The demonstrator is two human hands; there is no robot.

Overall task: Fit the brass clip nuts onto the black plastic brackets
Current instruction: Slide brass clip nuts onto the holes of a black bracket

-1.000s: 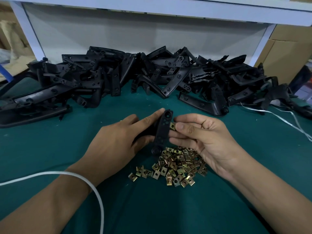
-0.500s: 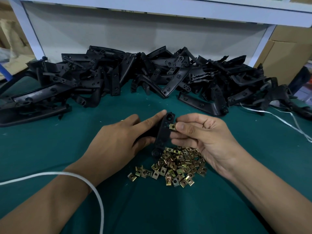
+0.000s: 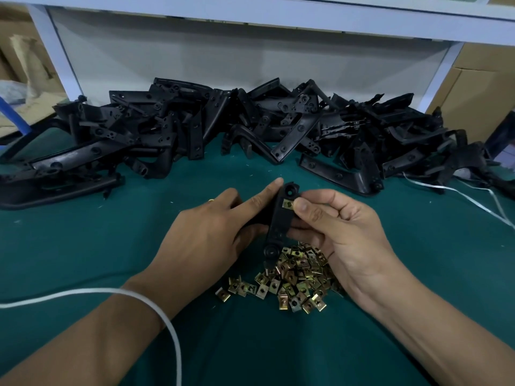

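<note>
A black plastic bracket (image 3: 280,221) stands upright between my hands, just above a pile of brass clip nuts (image 3: 292,277) on the green table cover. My left hand (image 3: 214,232) grips the bracket from the left, index finger stretched along its upper edge. My right hand (image 3: 331,227) pinches a brass clip nut (image 3: 288,204) with its thumb against the bracket's upper right edge, just below the top hole. Part of the bracket is hidden behind my left fingers.
A long heap of black brackets (image 3: 250,129) runs across the back of the green table (image 3: 83,246). A white cord (image 3: 156,310) loops over my left wrist. White straps (image 3: 459,196) lie at the right. A white shelf frame (image 3: 278,15) and cardboard boxes (image 3: 479,87) stand behind.
The clip nut has slid further onto the bracket's edge under my right thumb. Both hands and the bracket have risen slightly and stayed together.
</note>
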